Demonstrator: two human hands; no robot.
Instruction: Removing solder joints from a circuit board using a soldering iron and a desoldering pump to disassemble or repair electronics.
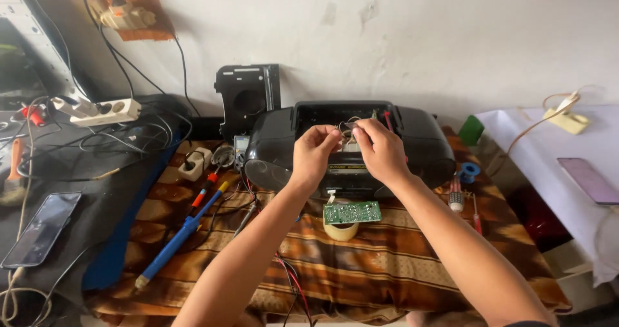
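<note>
Black radio casing (419, 146) beneath both hands, left hand (313, 153) and right hand (380, 150) pinching thin wires (348, 124), green circuit board (352, 212) on tape roll (340, 230) just below, blue soldering iron (177, 237) to their left.

Black radio-cassette player (361, 150) at the desk's back edge; green circuit board (352, 212) on a cream tape roll (340, 230); brown-and-tan striped cloth (387, 262); blue solder sucker (184, 230), yellow-tipped; red-handled screwdriver (476, 219) toward the right edge.
</note>
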